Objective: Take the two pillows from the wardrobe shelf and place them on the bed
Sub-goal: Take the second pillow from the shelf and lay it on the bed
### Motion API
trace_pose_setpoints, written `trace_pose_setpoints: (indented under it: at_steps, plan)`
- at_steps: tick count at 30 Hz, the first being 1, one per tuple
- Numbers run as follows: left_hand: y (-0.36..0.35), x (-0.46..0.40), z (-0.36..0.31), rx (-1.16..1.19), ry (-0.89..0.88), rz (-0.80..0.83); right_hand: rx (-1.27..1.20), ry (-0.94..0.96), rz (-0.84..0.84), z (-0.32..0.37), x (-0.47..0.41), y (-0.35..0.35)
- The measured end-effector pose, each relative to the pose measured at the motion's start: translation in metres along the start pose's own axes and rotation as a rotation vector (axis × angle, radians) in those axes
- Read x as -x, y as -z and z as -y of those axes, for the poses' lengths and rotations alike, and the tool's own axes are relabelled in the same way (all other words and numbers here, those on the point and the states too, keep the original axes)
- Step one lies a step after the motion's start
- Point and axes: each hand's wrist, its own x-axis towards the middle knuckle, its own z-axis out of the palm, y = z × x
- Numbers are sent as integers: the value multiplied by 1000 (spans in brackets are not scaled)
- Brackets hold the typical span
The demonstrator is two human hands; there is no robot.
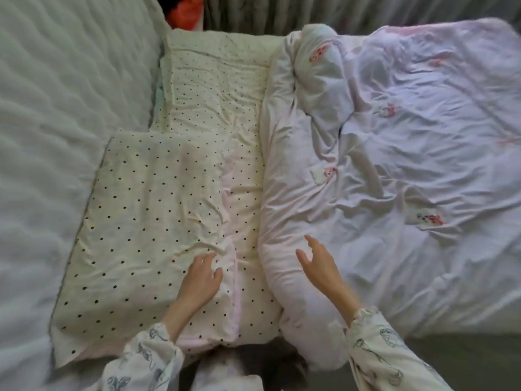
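Smoothing looks like the step in hand: your left hand (203,273) rests with relaxed fingers on the near cream pillow with black polka dots (146,238), gripping nothing, while your right hand (317,262) hovers with spread fingers just above the rolled edge of the crumpled pale pink duvet (394,165) — also released. A second dotted cream pillow (217,88) lies beyond the first, against the quilted white headboard (56,94). Both pillows sit on the bed, so the task seems nearly done — next, you likely only need to square the near pillow and lift away.
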Motion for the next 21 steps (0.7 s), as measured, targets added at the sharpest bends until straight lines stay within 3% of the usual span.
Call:
trace_pose_setpoints:
  at_steps: [9,21]
  plan:
    - [-121,56,-205,-64,-435,79,-275,-239,-296,-170,122,141]
    - [-267,111,-485,-234,-988,291,-643,-465,-893,-358,261,292]
